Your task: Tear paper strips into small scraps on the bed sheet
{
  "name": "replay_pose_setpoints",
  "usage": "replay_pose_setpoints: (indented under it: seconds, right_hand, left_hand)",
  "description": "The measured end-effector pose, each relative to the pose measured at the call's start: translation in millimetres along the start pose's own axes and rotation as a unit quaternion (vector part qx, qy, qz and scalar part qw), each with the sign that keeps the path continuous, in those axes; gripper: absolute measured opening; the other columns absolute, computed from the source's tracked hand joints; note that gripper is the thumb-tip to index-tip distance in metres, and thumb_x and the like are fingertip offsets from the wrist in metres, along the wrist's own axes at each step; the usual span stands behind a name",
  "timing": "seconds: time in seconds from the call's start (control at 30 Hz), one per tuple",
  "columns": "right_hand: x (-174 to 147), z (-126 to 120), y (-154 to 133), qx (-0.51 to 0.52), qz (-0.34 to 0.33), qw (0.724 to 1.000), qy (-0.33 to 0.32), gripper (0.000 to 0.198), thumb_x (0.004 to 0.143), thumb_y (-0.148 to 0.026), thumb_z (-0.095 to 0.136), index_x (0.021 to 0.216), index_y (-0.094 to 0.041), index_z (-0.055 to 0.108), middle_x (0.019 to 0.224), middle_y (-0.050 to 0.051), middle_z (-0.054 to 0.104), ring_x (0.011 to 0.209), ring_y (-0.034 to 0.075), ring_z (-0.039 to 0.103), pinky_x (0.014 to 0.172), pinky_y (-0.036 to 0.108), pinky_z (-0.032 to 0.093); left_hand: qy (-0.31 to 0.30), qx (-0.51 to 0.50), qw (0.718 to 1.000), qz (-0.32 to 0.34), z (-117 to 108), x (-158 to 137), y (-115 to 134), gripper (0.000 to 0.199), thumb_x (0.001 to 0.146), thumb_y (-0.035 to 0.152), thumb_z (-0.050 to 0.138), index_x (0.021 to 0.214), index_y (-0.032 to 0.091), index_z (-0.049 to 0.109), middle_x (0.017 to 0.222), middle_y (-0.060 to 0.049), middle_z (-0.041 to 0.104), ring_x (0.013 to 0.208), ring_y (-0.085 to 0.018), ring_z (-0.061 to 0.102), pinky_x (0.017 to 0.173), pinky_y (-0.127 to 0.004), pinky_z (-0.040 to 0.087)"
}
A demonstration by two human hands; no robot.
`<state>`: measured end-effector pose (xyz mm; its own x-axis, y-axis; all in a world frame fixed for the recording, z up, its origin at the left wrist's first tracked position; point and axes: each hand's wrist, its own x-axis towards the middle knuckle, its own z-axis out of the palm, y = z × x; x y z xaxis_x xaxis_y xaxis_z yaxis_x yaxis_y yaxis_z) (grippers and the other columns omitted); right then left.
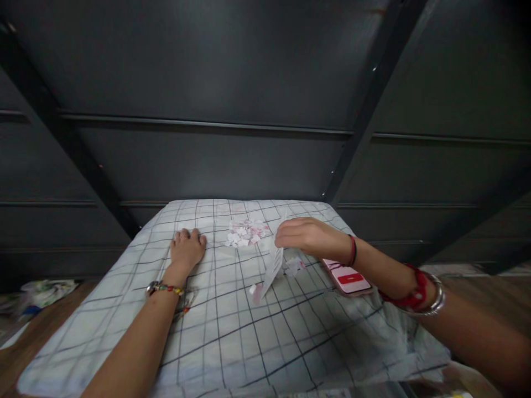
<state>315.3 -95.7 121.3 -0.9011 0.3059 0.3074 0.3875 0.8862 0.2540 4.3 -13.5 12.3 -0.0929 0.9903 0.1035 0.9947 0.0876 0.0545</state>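
Note:
My right hand point(307, 233) pinches the upper part of a thin, whitish, slotted sheet point(272, 272), held tilted on edge over the checked cloth. Its exact kind is unclear, and my fingers hide part of it. Small torn scraps of white and pinkish paper point(245, 234) lie in a heap between my hands. Another few scraps point(294, 266) rest just below my right hand, and a pinkish piece point(256, 292) shows by the sheet's lower end. My left hand point(187, 250) rests palm down on the cloth, left of the heap, fingers apart and holding nothing.
A white cloth with dark checks point(232, 342) covers the table. Under my right forearm lies a phone with a pink and red screen point(347, 278). A dark metal panel wall point(215, 160) stands behind the table. Plastic bags point(47, 293) sit on the floor at left.

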Motion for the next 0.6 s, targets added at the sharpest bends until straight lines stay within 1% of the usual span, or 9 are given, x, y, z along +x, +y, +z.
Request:
replay_pose_setpoints:
  seconds: [0.07, 0.13, 0.23, 0.3, 0.43, 0.53, 0.6]
  right_hand:
    - [-1.5, -1.7, 2.2, 0.000, 0.001, 1.000, 0.016, 0.036, 0.099, -0.008, 0.032, 0.097, -0.018, 0.067, 0.093, 0.005, 0.073, 0.092, 0.015, 0.064, 0.082, 0.030, 0.052]
    - [-6.8, -0.2, 5.1, -0.002, 0.010, 1.000, 0.026, 0.036, 0.099, -0.008, 0.033, 0.098, -0.018, 0.067, 0.093, 0.006, 0.072, 0.091, 0.016, 0.064, 0.081, 0.030, 0.053]
    - [-20.3, 5.0, 9.6, -0.002, 0.034, 0.999, 0.017, 0.032, 0.098, -0.010, 0.037, 0.096, -0.018, 0.067, 0.091, 0.006, 0.072, 0.088, 0.017, 0.065, 0.079, 0.031, 0.054]
    - [-31.2, 6.2, 11.6, 0.008, 0.044, 0.999, 0.011, 0.033, 0.097, -0.007, 0.037, 0.094, -0.018, 0.068, 0.089, 0.005, 0.072, 0.087, 0.016, 0.066, 0.078, 0.030, 0.055]
    - [-47.3, 0.1, 12.8, 0.034, 0.060, 0.997, 0.018, 0.031, 0.094, -0.005, 0.040, 0.096, -0.017, 0.069, 0.090, 0.006, 0.072, 0.087, 0.016, 0.067, 0.078, 0.029, 0.056]
    - [-47.9, -0.9, 13.8, 0.025, 0.092, 0.994, 0.050, 0.032, 0.090, -0.002, 0.042, 0.098, -0.016, 0.069, 0.093, 0.007, 0.073, 0.090, 0.017, 0.067, 0.082, 0.031, 0.056]
    - [-45.0, 3.5, 15.6, 0.006, 0.110, 0.992, 0.056, 0.035, 0.085, 0.002, 0.042, 0.099, -0.016, 0.070, 0.093, 0.007, 0.074, 0.091, 0.018, 0.068, 0.083, 0.032, 0.056]
  left_hand:
    - [0.005, 0.000, 1.000, -0.001, 0.7, 0.2, 0.0, 0.051, 0.096, 0.036, 0.025, 0.132, 0.013, 0.053, 0.142, -0.022, 0.050, 0.133, -0.035, 0.044, 0.104, -0.049, 0.038]
    - [0.006, -0.002, 1.000, -0.003, 0.9, 0.1, 0.2, 0.052, 0.096, 0.036, 0.025, 0.132, 0.013, 0.053, 0.142, -0.022, 0.049, 0.135, -0.035, 0.043, 0.105, -0.049, 0.038]
    - [-0.002, -0.004, 1.000, -0.006, 0.9, -0.3, 0.3, 0.053, 0.097, 0.036, 0.024, 0.135, 0.012, 0.052, 0.144, -0.022, 0.048, 0.136, -0.035, 0.041, 0.106, -0.049, 0.036]
    - [-0.006, -0.005, 1.000, -0.009, 1.2, -0.5, 0.3, 0.054, 0.097, 0.036, 0.023, 0.137, 0.011, 0.050, 0.145, -0.022, 0.047, 0.137, -0.035, 0.040, 0.108, -0.049, 0.035]
    - [-0.003, -0.008, 1.000, -0.013, 1.5, -0.8, 0.0, 0.055, 0.097, 0.036, 0.023, 0.139, 0.012, 0.049, 0.148, -0.021, 0.045, 0.139, -0.036, 0.038, 0.109, -0.049, 0.034]
    - [-0.002, -0.013, 1.000, -0.008, 0.5, -1.2, 0.0, 0.054, 0.096, 0.036, 0.023, 0.137, 0.012, 0.050, 0.147, -0.022, 0.046, 0.139, -0.036, 0.039, 0.108, -0.050, 0.034]
    - [-0.004, -0.014, 1.000, -0.008, -0.4, -1.4, 0.0, 0.054, 0.096, 0.036, 0.023, 0.136, 0.012, 0.051, 0.146, -0.022, 0.046, 0.139, -0.036, 0.039, 0.108, -0.049, 0.034]
